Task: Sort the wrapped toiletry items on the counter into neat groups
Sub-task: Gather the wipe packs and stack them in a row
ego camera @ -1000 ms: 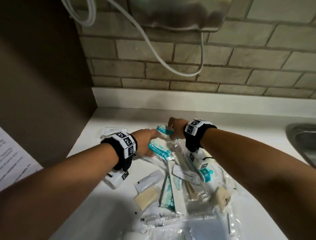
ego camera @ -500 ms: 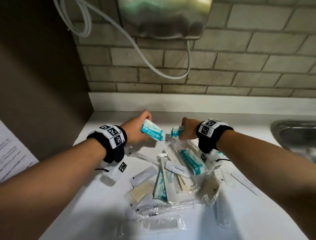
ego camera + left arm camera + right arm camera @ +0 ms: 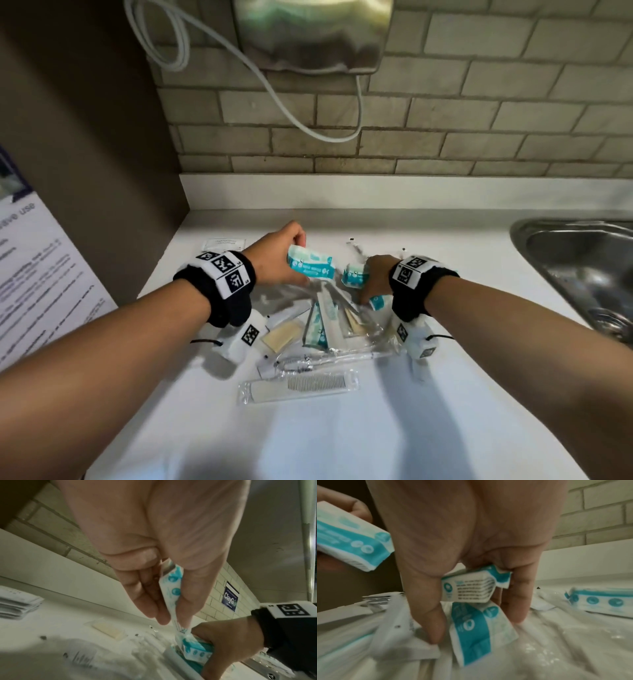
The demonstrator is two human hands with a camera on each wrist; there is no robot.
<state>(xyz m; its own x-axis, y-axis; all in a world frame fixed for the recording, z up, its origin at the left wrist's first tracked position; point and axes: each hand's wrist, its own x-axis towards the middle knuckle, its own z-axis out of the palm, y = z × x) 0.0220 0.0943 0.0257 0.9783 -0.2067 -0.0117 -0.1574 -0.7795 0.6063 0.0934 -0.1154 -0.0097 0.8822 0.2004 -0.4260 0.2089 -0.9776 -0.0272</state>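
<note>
My left hand [image 3: 297, 258] pinches a teal-and-white wrapped packet [image 3: 310, 265] between thumb and fingers [image 3: 163, 615], raised above the white counter [image 3: 445, 394]. To its right my right hand [image 3: 363, 286] grips a second teal packet [image 3: 471, 586] in its curled fingers. Its thumb and fingertips also press on a third teal packet [image 3: 479, 628] lying on the pile. Between my wrists the pile holds a beige soap [image 3: 281, 337], another teal packet [image 3: 317, 329], a clear-wrapped toothbrush [image 3: 308, 363] and a wrapped comb [image 3: 298, 385].
A stack of flat white sachets [image 3: 17, 604] lies at the back left of the counter. One more teal packet [image 3: 599, 599] lies to the right of my right hand. A steel sink [image 3: 582, 267] is sunk in at the right. On the brick wall hangs a hand dryer [image 3: 311, 31].
My left hand has lifted its teal packet off the pile and holds it up. My right hand, still gripping its packet, has come down onto another teal packet in the pile.
</note>
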